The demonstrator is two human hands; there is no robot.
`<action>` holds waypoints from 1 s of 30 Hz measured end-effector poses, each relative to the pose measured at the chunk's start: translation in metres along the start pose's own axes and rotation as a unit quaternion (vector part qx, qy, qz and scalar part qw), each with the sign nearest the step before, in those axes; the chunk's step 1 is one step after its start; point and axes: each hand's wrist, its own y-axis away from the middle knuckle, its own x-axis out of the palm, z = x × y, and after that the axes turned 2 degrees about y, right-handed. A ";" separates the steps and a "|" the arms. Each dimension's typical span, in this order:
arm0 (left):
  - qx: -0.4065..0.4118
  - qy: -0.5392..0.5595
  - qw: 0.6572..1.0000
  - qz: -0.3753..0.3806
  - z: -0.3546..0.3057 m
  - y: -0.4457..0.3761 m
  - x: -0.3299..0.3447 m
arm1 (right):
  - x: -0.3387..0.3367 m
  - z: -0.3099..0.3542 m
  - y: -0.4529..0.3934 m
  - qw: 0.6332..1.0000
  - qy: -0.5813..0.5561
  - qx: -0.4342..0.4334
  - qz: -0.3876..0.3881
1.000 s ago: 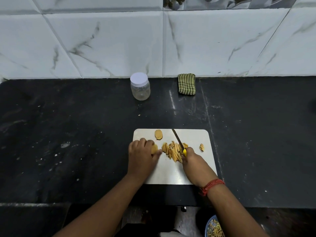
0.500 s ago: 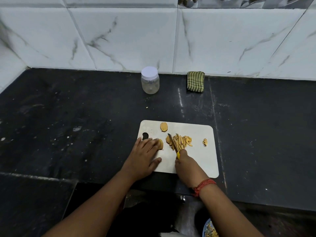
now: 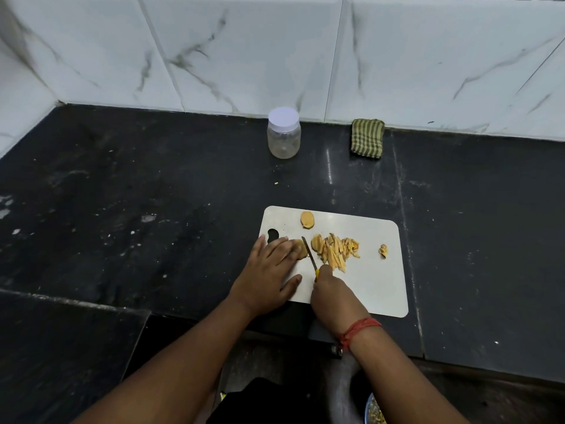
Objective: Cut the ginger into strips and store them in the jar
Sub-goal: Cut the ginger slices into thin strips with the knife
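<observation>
A white cutting board (image 3: 376,289) lies on the black counter. My left hand (image 3: 269,276) presses flat on a ginger slice (image 3: 301,249) at the board's left side. My right hand (image 3: 333,293) grips a small knife (image 3: 309,254) with a yellow handle, its blade just right of that slice. A pile of ginger strips (image 3: 334,250) sits right of the blade. Another slice (image 3: 307,220) lies near the board's far edge, and a small scrap (image 3: 383,250) lies at the right. The clear jar (image 3: 283,133) with a white lid stands shut by the wall.
A folded green striped cloth (image 3: 367,138) rests against the marble wall tiles, right of the jar. The black counter (image 3: 137,209) steps down at the near left. A bowl rim (image 3: 371,410) with scraps shows at the bottom edge, below the counter.
The camera view has swung left and closer. My left hand has flattened over the ginger slice, and the knife has moved from the strip pile to its left, beside that slice.
</observation>
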 end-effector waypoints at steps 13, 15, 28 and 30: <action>-0.004 0.002 1.000 0.002 0.001 0.002 0.002 | 0.006 0.013 0.003 0.995 0.043 0.072 0.058; -0.004 0.003 1.000 0.000 0.002 0.001 0.003 | 0.008 0.014 0.008 0.994 0.026 0.077 0.068; -0.015 0.004 1.000 0.005 0.001 0.000 0.002 | 0.012 -0.017 0.046 0.998 0.035 0.039 0.027; -0.012 0.005 1.000 0.004 0.001 0.001 0.003 | 0.007 -0.019 0.048 0.999 0.041 0.021 0.010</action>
